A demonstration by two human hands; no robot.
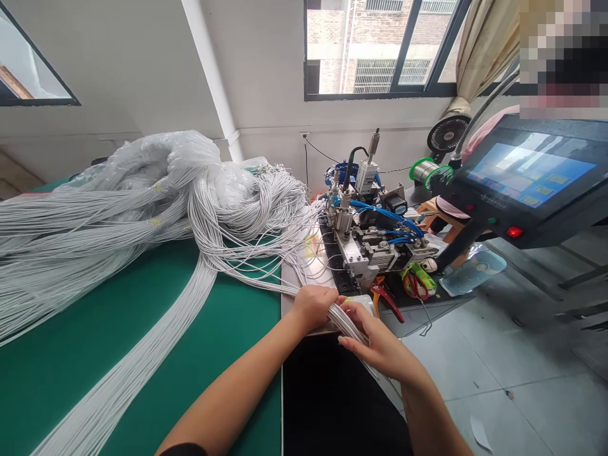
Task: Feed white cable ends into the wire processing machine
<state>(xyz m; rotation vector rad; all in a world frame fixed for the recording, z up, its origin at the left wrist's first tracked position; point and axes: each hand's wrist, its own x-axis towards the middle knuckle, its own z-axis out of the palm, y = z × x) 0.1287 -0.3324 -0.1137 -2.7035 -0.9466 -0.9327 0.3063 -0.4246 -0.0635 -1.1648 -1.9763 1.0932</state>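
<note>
A bundle of thin white wires (349,324) passes through both my hands at the table's front corner. My left hand (311,308) is closed in a fist around it. Further along, my right hand (380,345) holds the same bundle loosely, thumb on the near side and fingers on the far side. From my left hand the wires run back to a tangled heap of white wires (280,202). A clear packet-like thing (360,304) lies just behind my right hand, partly hidden.
Behind my hands stands a machine (365,237) with blue hoses; its touchscreen (532,171) juts out at right. Red-handled cutters (387,299) and scissors (415,285) lie beside it. More wires (156,342) cross the green tabletop (237,354). A person sits behind the screen.
</note>
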